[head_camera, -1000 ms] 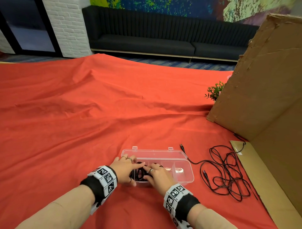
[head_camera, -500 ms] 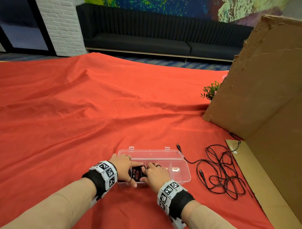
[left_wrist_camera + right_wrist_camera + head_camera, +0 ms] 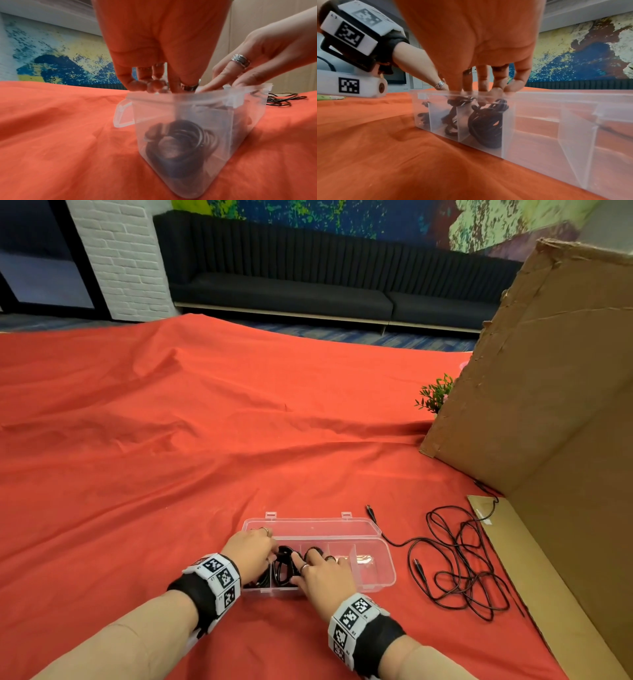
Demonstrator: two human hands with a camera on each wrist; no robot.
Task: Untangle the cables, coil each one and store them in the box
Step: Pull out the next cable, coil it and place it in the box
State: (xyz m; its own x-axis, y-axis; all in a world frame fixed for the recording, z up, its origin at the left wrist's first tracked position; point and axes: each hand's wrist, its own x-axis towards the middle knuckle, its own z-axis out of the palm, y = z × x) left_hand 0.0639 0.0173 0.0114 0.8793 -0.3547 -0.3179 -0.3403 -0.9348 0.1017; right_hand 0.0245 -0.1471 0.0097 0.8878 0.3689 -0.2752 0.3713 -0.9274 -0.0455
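A clear box [image 3: 373,577] is set on the red cloth [image 3: 171,457], its lid [image 3: 308,525] laid open on the far side. Coiled black cables [image 3: 485,125] are seen in the compartments at its left end; the compartments to the right show no cable. A loose cable [image 3: 459,570] is sprawled in tangled loops on the cloth just right of the box, one plug [image 3: 370,510] lying near the lid's far corner and a strand reaching onto the cardboard [image 3: 548,422].

Both hands are held over the left compartments. The left hand [image 3: 251,549] is bent down with curled fingers [image 3: 137,85] at the rim — whether a cable is pinched cannot be told. The right hand [image 3: 325,575] is spread, its straight fingers [image 3: 313,556] pressed onto the coils, nothing gripped.

The cardboard wall is stood close on the right, its flat base running along the near-right edge — room there is hemmed in. A small plant [image 3: 435,395] is tucked behind its far corner. Left and beyond the box, wrinkled cloth is spread widely toward a dark sofa [image 3: 291,292].
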